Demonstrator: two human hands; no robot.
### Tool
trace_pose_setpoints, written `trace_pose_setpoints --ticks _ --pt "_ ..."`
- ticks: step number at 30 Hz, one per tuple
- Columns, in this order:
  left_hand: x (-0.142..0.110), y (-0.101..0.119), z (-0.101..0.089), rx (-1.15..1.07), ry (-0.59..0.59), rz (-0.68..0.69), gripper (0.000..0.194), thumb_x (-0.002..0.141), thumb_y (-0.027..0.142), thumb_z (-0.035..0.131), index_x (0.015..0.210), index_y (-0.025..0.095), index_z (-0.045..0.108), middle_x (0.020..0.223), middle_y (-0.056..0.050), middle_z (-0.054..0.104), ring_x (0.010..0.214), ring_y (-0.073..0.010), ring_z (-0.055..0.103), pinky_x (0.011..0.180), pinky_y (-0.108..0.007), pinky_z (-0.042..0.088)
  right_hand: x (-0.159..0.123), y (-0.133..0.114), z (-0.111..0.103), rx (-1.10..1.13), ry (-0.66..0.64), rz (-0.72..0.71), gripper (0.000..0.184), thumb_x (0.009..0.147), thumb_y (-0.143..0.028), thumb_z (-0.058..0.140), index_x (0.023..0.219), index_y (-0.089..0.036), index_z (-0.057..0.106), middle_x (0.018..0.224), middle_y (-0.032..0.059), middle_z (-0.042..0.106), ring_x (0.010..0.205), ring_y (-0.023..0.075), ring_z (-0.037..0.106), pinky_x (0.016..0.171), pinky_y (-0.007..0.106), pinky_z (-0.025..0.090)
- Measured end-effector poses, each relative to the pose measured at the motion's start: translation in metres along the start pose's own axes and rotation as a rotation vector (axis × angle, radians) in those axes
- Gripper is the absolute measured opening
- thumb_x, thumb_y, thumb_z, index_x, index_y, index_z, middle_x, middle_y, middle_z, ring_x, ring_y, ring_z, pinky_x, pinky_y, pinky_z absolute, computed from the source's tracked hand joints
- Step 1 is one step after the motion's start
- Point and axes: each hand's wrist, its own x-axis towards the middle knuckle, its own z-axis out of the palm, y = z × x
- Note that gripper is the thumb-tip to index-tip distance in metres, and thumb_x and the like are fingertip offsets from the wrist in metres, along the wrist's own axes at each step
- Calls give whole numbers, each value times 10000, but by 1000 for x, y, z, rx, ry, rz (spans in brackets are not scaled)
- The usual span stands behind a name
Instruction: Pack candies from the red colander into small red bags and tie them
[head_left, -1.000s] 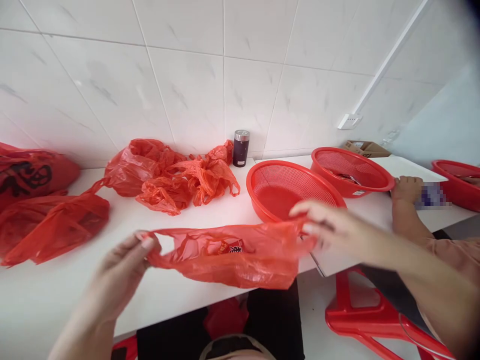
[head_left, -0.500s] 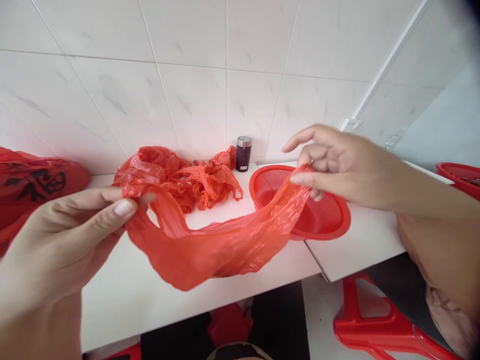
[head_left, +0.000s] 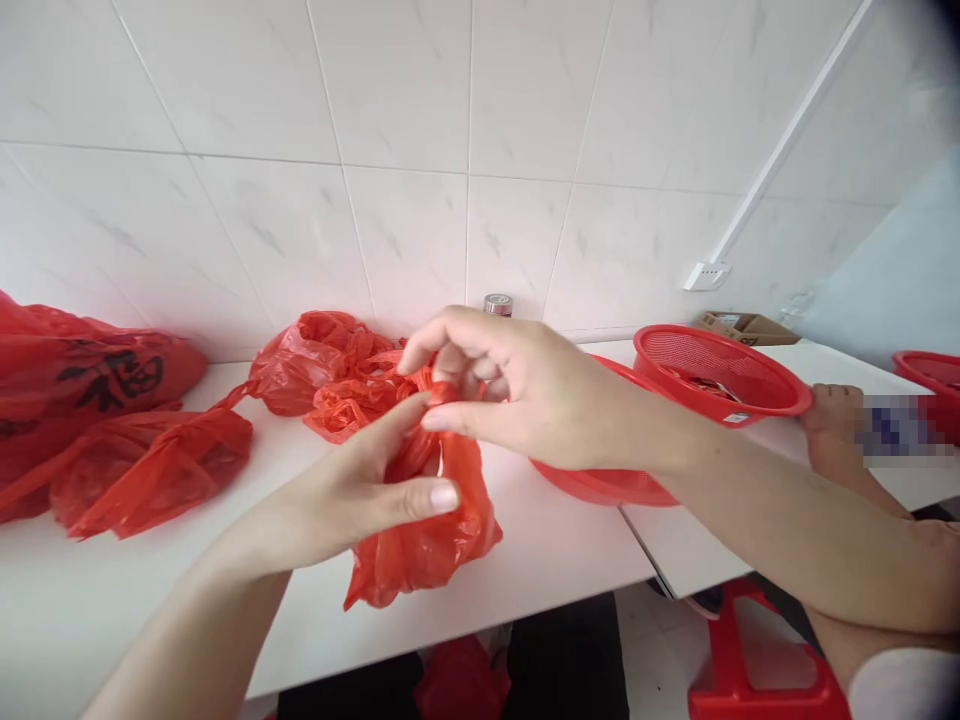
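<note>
Red plastic bag, bunched and hanging between both hands, over the middle of the white tabletop, near its front edge. Right hand: arm reaching in from the right, wrist raised, palm down; thumb and forefinger closed in a tight pinch on the bag's gathered top, other fingers curled just above. Left hand: rising from the lower left, palm turned inward; fingers part-open around the film, thumb pressed on the bag's side, forefinger angled up toward the pinch. For film this thin, better a pinch close to the fold and light, even tension between hands: less slipping, less risk of tearing. Toward the back edge, by the tile wall: crumpled red bags. At the left end: fuller red bags printed with black characters. Right of the hands: red mesh basket, tilted, a co-worker's hand at its rim; second red basket partly hidden under the right forearm.
</note>
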Motion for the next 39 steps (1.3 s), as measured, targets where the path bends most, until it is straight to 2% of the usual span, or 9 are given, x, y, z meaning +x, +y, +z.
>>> trace_pose_setpoints --ticks 3,7,11,15,19,26,31,36,39 --pt "2 0 4 4 14 -190 343 847 470 588 657 201 492 539 69 299 453 -72 289 429 -189 345 9 3 12 41 22 -81 211 876 -112 573 1065 -204 551 1022 -5 590 931 94 580 773 234 491" --pt "-1 -10 -1 -170 129 -261 407 920 524 437 673 200 457 532 86 142 458 -71 127 426 -197 236 6 26 16 -22 36 -28 192 867 -146 595 1042 -208 543 1008 -6 592 925 108 565 766 260 483" --pt "-2 -18 -4 -163 127 -260 382 938 493 432 724 189 520 518 68 365 472 -71 304 486 -196 346 -14 32 27 48 19 50 96 902 -133 533 967 -203 518 871 -29 569 782 79 548 687 217 473" --pt "-4 -14 -2 -132 -3 -177 243 921 364 488 814 193 624 672 8 600 628 -114 540 600 -225 465 -35 16 42 27 -46 -131 134 892 -101 564 975 -202 532 860 -25 597 785 73 558 763 205 474" --pt "-7 -10 5 134 -79 -159 125 818 184 527 764 200 639 682 21 623 616 -109 542 562 -203 438 -38 27 50 0 191 -163 117 940 -200 530 1055 -207 552 1049 27 620 995 127 564 915 285 448" --pt "-4 -43 22 943 468 127 230 740 35 423 775 203 576 801 37 647 573 -83 509 514 -202 372 -29 87 80 286 132 271 313 1011 -385 363 1282 -290 489 912 -5 605 883 137 584 883 341 463" --pt "-7 -62 24 893 545 225 312 836 96 463 1053 240 634 1141 -24 641 929 -137 645 713 -221 491 -30 101 92 593 88 278 253 955 -428 492 1110 -244 572 854 -10 571 779 118 550 741 267 459" --pt "-30 -79 18 742 433 9 359 935 302 440 1261 300 588 1184 -23 677 1054 -181 637 881 -281 499 -39 95 94 438 184 301 303 887 -465 590 801 -193 488 763 -39 542 631 74 447 597 208 369" --pt "-62 -102 2 608 581 -263 407 936 488 390 1153 272 658 1096 -41 727 1023 -233 656 896 -349 508 -54 100 97 315 308 322 385 864 -446 621 707 -198 372 617 -79 394 537 61 324 512 203 279"
